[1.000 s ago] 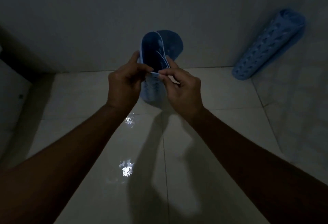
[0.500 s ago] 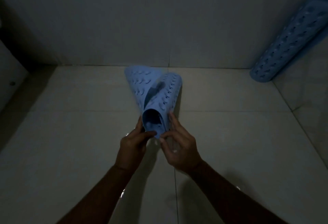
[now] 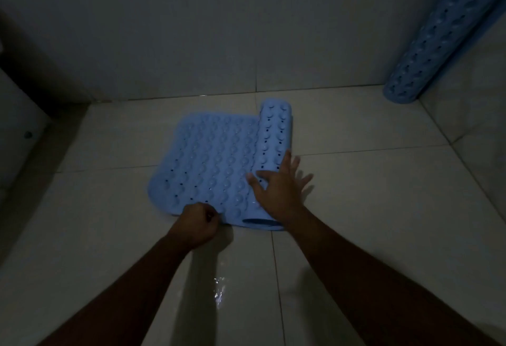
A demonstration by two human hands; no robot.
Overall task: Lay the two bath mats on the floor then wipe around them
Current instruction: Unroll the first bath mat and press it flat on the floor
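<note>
Blue bath mat (image 3: 213, 165): frame centre, on tiled floor (image 3: 369, 208), right part rolled.
Left hand (image 3: 198, 226): fingers curled, pinching near edge; grip dim.
Right hand (image 3: 276, 192): fingers spread flat on roll.
Second mat (image 3: 438, 41): rolled, upper right, top cut off.

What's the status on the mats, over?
Left hand pinches mat edge, right hand flat on its roll. Mat half unrolled. Second mat rolled, far right.

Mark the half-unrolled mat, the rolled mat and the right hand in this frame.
half-unrolled mat (image 3: 208, 165): head view, on its flat studded part.
rolled mat (image 3: 443, 39): head view, on the middle of the roll.
right hand (image 3: 276, 195): head view, on the back of the hand.
</note>
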